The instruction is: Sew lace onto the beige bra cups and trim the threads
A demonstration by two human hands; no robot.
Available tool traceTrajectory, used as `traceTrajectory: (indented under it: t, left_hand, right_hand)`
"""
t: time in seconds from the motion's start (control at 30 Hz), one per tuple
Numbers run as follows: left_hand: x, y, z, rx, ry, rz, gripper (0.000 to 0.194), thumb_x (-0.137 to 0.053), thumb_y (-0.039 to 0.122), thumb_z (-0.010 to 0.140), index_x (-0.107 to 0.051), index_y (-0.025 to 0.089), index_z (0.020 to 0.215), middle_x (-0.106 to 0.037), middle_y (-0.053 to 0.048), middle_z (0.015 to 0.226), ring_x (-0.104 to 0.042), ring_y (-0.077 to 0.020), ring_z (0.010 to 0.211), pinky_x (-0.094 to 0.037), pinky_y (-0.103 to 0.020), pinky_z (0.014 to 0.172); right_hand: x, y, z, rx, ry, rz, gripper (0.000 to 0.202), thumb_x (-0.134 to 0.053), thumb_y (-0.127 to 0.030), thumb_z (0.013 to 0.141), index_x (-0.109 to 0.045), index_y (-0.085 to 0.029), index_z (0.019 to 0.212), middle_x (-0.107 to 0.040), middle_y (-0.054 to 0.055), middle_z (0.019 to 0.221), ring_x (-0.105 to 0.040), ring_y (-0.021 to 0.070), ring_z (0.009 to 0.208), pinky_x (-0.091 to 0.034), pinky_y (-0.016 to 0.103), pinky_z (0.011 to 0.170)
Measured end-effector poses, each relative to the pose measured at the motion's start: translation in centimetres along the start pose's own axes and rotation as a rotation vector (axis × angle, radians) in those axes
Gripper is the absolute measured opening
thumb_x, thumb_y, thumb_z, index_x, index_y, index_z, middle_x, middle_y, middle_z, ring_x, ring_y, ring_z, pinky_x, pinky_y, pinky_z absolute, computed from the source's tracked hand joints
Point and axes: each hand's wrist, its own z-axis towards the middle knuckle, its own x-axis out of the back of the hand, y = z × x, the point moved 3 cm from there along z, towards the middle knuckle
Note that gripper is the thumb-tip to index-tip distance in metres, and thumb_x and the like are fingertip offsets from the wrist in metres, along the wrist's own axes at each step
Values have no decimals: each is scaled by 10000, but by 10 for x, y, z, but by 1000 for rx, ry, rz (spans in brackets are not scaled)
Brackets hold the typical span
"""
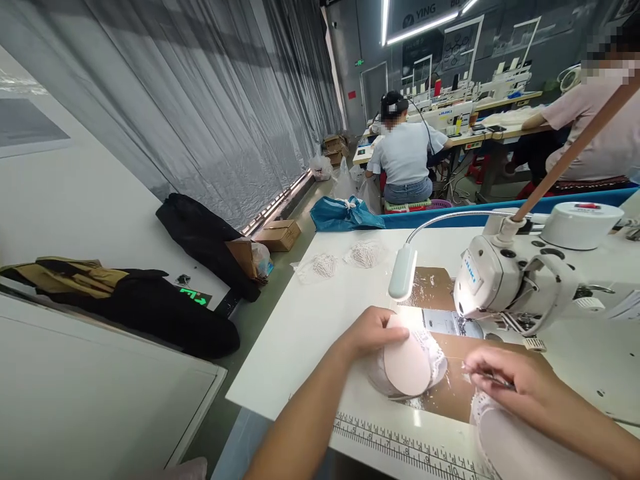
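My left hand (371, 332) grips the top of a pale pink bra cup (407, 365), thumb on its face. White lace trims the cup's right edge. It rests on the brown sheet (450, 387) covering part of the sewing table, just in front of the sewing machine (493, 267). To the right, my right hand (517, 373) is closed round a slim dark metal tool (497, 382), its exact kind partly hidden by the fingers. A fine thread seems to run between cup and right fingertips. Below that hand lies another pale lace-edged piece (515, 437).
A lamp (403, 272) on a bent neck hangs over the table. A printed ruler (395, 440) follows the front edge. Bags of white pieces (364, 255) lie at the back left. Two people (405, 157) sit at machines beyond. Dark clothing (150, 313) lies left.
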Motion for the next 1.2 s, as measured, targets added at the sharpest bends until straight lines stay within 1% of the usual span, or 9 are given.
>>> traceTrajectory:
  t: [0.1, 0.17, 0.23, 0.33, 0.47, 0.67, 0.93, 1.03, 1.2]
  left_hand:
    - [-7, 3, 0, -25, -70, -108, 337, -667, 458, 773, -566, 138, 743, -531, -5, 724, -523, -142, 695, -411, -235, 623]
    - [-10, 4, 0, -33, -94, -151, 335, -687, 451, 766, -573, 136, 747, -535, -6, 730, -519, -138, 698, -412, -235, 630]
    - [-11, 4, 1, -38, -107, -174, 316, -699, 427, 760, -586, 131, 752, -544, -10, 737, -521, -137, 698, -413, -238, 634]
    - [-11, 4, 2, -52, -114, -186, 272, -725, 330, 717, -646, 132, 885, -601, -33, 848, -561, -168, 784, -438, -259, 700]
    - [-13, 12, 2, -142, -100, -27, 523, -723, 222, 670, -631, 189, 1184, -634, -60, 1112, -590, -234, 1004, -452, -315, 874]
    - [-30, 27, 2, -316, -19, 292, 634, -809, 511, 644, -648, 187, 1164, -652, -93, 1109, -584, -278, 1031, -444, -372, 912]
    - [-39, 9, 11, -47, -198, -33, 396, -808, 477, 670, -659, 151, 839, -597, -5, 792, -525, -136, 731, -386, -223, 626]
    - [-38, 7, 11, 23, -237, -115, 382, -803, 477, 686, -694, 135, 818, -601, -7, 750, -535, -133, 715, -396, -223, 624]
    - [-38, 12, 9, 31, -280, -174, 424, -797, 511, 697, -762, 138, 896, -687, -35, 799, -613, -174, 781, -461, -246, 699]
  right_hand:
    - [-10, -3, 19, -106, -33, 280, 367, -591, -484, 864, -626, -250, 1145, -675, 85, 1201, -610, 293, 1123, -502, 369, 904]
    - [-21, -8, 29, -80, -57, 412, 502, -632, -509, 826, -597, -202, 1221, -638, 121, 1273, -568, 306, 1205, -470, 389, 996]
    - [-31, -12, 35, -28, -74, 455, 436, -606, -516, 843, -642, -189, 1129, -681, 108, 1165, -613, 291, 1112, -485, 381, 965]
    - [-38, -13, 35, -26, -68, 460, 353, -540, -536, 895, -667, -208, 867, -688, 46, 870, -629, 242, 833, -507, 349, 752]
    - [-40, -10, 30, -47, -86, 491, 387, -540, -567, 896, -619, -205, 782, -592, 7, 739, -535, 188, 692, -422, 302, 611]
    - [-39, -11, 28, -49, -140, 561, 392, -514, -561, 926, -599, -202, 796, -546, -2, 755, -493, 167, 705, -398, 281, 626]
    - [-33, -13, 25, -49, -155, 489, 401, -488, -587, 930, -569, -215, 804, -484, -8, 753, -448, 168, 724, -388, 276, 640]
    - [-29, -13, 23, -56, -113, 430, 386, -498, -604, 916, -591, -233, 863, -536, 2, 790, -499, 182, 758, -427, 279, 671]
    - [-19, -8, 17, -157, 19, 455, 521, -385, -651, 935, -640, -253, 1153, -637, 34, 799, -584, 201, 720, -498, 311, 674]
